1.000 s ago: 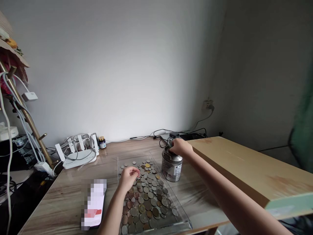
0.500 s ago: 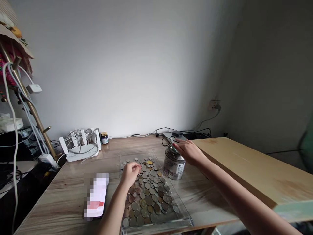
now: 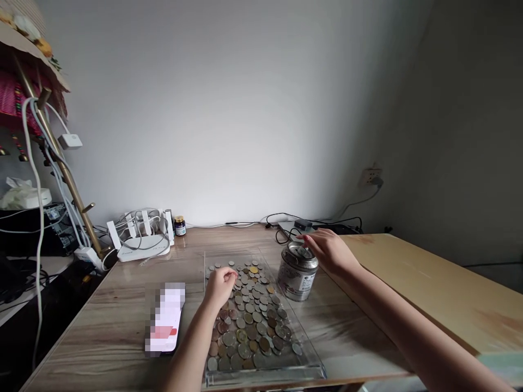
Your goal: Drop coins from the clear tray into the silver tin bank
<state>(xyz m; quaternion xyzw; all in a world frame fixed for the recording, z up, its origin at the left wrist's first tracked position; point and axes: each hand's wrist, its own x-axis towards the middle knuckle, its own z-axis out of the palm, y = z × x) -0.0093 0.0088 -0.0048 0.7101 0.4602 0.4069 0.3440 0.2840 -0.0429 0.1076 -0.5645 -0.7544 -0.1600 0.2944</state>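
1. Writing first: your tin (image 3: 291,276) carries a white label (image 3: 306,281) with dark print and what looks like a barcode, too small to read.
2. The white router (image 3: 145,248) at the back left has faint marks on its front, also unreadable. The small dark jar (image 3: 180,227) beside it has a gold lid and a pale label; you can't make out its words here.
3. The screen of the phone (image 3: 168,318) on your left is blurred over, with a red patch low down.
4. In front of you, a clear plastic tray (image 3: 265,375) lies on the table (image 3: 102,321), spread with coins (image 3: 249,332), mostly silver, some coppery, a few yellow.
5. The tin stands upright just right of the tray, silver top up; its inside is hidden.
6. Your left hand (image 3: 220,286) is over the far left coins, fingers curled in to the thumb; whether they pinch a coin, you cannot tell.
7. Your right hand (image 3: 332,251) is at the tin's top, fingers stretched out and grasping nothing; contact is unclear.
8. To your right lies a big tan box (image 3: 429,277).
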